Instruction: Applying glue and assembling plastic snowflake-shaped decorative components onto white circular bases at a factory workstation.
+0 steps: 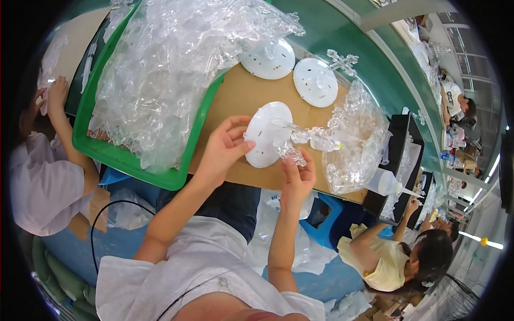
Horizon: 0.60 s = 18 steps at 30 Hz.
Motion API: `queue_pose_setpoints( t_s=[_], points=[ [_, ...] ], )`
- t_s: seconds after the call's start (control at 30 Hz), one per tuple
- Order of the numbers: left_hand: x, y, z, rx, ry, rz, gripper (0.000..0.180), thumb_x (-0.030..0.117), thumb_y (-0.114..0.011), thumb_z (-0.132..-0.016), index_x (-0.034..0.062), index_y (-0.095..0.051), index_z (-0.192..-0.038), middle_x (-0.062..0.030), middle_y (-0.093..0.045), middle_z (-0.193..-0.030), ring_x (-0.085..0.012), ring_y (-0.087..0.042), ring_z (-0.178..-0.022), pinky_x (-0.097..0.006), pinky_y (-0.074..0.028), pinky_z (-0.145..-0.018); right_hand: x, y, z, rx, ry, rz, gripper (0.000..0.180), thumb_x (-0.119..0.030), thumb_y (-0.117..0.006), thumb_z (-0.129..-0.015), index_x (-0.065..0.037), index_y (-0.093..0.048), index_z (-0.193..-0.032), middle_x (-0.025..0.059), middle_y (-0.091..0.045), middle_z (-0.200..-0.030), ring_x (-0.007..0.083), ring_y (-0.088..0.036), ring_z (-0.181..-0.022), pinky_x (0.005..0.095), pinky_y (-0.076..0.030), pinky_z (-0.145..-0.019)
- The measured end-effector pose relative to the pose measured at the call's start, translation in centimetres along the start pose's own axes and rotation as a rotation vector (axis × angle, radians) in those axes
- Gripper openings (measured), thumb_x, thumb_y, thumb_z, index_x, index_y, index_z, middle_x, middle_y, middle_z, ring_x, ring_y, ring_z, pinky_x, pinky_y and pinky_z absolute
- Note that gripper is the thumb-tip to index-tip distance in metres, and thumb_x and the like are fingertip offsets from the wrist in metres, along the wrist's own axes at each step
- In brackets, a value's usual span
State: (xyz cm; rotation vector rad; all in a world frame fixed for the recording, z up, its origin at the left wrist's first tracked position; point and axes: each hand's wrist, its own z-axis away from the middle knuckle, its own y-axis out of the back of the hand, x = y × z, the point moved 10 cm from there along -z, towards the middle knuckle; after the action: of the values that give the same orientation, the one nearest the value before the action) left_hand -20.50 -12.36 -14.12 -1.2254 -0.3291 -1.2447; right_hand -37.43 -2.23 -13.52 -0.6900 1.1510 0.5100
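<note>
My left hand (pixel 222 150) grips the rim of a round white disc (pixel 262 142) between thumb and fingers. A clear plastic stem with an ornate cross-like end (pixel 310 135) juts from the disc toward the right. My right hand (pixel 300 182) pinches a small clear ornate plastic piece (pixel 290 153) close against the disc's lower right edge. Whether that piece touches the disc I cannot tell. Beyond them, two more white discs (pixel 272 67) lie on the brown board (pixel 233 96), each bearing clear plastic parts. The farther right one (pixel 310 88) carries a clear cross (pixel 342 62).
A green tray (pixel 184 163) heaped with clear plastic bags (pixel 155 80) fills the left. At right are a pile of clear pieces (pixel 356 139), a black bin (pixel 401 155) and a white nozzle bottle (pixel 384 183). Co-workers sit at left (pixel 53 187) and right (pixel 375 251).
</note>
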Motion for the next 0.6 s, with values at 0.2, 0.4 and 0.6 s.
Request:
queue_pose_setpoints(
  t_s=[0.2, 0.4, 0.6],
  points=[
    [1.0, -2.3, 4.3, -0.078, -0.167, 0.049, 0.042, -0.007, -0.056, -0.088, -0.0075, -0.045, -0.129, -0.0123, -0.058, -0.121, -0.0163, -0.059, -0.105, -0.028, -0.048, -0.09, -2.5, -3.0, 2.8, -0.099, 0.013, -0.024, 0.036, 0.001, -0.063, -0.085, 0.006, -0.052, -0.119, 0.0132, -0.064, -0.101, 0.0163, -0.064, -0.086, 0.0299, -0.055, -0.074],
    [1.4, -3.1, 6.1, -0.094, -0.24, -0.003, 0.039, -0.008, -0.055, -0.088, -0.0064, -0.051, -0.126, -0.0112, -0.059, -0.118, -0.0133, -0.058, -0.102, -0.025, -0.048, -0.088, -4.3, -3.3, 3.7, -0.116, 0.116, 0.055, 0.034, 0.002, -0.065, -0.083, 0.008, -0.055, -0.116, 0.0134, -0.065, -0.098, 0.0156, -0.064, -0.081, 0.0294, -0.057, -0.071],
    [2.1, -3.1, 6.8, -0.102, -0.283, -0.134, 0.038, -0.008, -0.056, -0.086, -0.0039, -0.056, -0.124, -0.0102, -0.06, -0.116, -0.0107, -0.059, -0.098, -0.022, -0.05, -0.08, -5.7, -3.5, 4.3, -0.086, 0.105, 0.209, 0.035, 0.002, -0.069, -0.08, 0.008, -0.057, -0.113, 0.0135, -0.066, -0.093, 0.0153, -0.065, -0.076, 0.0287, -0.057, -0.067]
  ],
)
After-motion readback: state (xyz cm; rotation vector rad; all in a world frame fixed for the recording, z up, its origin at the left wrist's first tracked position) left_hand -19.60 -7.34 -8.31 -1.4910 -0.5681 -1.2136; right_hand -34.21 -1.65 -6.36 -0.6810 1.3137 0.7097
